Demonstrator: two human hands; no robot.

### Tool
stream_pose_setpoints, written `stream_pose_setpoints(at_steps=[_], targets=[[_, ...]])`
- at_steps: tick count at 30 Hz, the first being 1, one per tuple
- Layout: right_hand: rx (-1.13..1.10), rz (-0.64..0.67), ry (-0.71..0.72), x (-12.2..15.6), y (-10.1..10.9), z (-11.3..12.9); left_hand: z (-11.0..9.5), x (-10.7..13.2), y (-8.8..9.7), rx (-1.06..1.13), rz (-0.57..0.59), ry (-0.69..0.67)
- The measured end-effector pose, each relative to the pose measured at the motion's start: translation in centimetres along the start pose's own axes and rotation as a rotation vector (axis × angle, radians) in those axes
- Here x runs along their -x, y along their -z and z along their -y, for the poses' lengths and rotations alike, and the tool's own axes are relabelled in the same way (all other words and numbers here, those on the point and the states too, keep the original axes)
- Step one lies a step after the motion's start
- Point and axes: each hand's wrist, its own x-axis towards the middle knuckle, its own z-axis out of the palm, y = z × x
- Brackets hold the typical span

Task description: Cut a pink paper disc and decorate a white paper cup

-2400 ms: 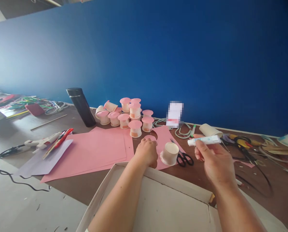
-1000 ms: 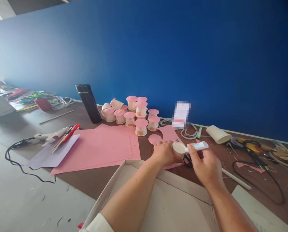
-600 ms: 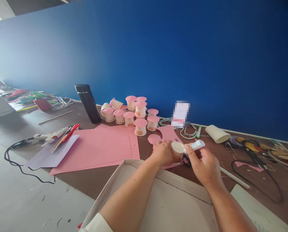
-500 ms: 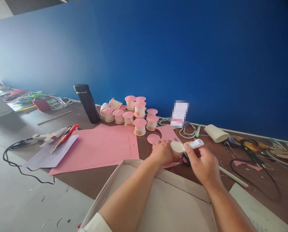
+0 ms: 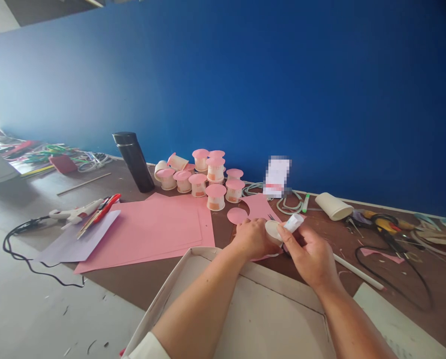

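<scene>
My left hand (image 5: 250,238) is closed around a small white paper cup (image 5: 272,229), its round end tilted up toward me. In my right hand (image 5: 314,257) is a white glue stick (image 5: 294,222), gripped between thumb and fingers, its lower end at the cup's rim. Whether the tip touches the cup is hidden by my thumb. A loose pink paper disc (image 5: 237,215) lies just beyond my left hand. Behind it stand several short paper cups topped with pink discs (image 5: 216,195). A cut pink sheet (image 5: 258,203) lies partly under my hands.
A shallow cardboard tray (image 5: 271,314) is beneath my forearms. Pink sheets (image 5: 163,224), a utility knife (image 5: 105,207), a glue gun (image 5: 76,213) and a black bottle (image 5: 134,162) are on the left. A paper cup (image 5: 334,206) lies rightward, near tangled cables (image 5: 390,244). A blue wall (image 5: 282,89) rises behind.
My right hand has shifted slightly left and down, bringing the glue stick further over the cup's round end. My left hand still holds the cup in nearly the same place.
</scene>
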Motion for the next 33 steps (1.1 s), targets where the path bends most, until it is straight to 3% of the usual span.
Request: stream_pose_setpoints(at_steps=[7,18,22,29,33], targets=[[0.085,-0.135,-0.048,-0.5,0.0,-1.0,0.0,0.3,0.1,-0.003,-0.003,-0.052],[-0.012,-0.100,-0.127,-0.7,0.3,-0.8,0.1,0.3,0.1,-0.010,0.037,-0.083],[0.078,-0.072,-0.075,-0.7,0.2,-0.9,0.4,0.2,-0.1,-0.009,0.032,-0.081],[0.078,-0.279,-0.085,-0.8,-0.2,-1.2,-0.1,0.3,0.5,-0.025,0.067,-0.078],[0.007,-0.211,-0.092,-1.0,-0.3,-1.1,0.1,0.1,0.1,-0.021,0.049,-0.079]])
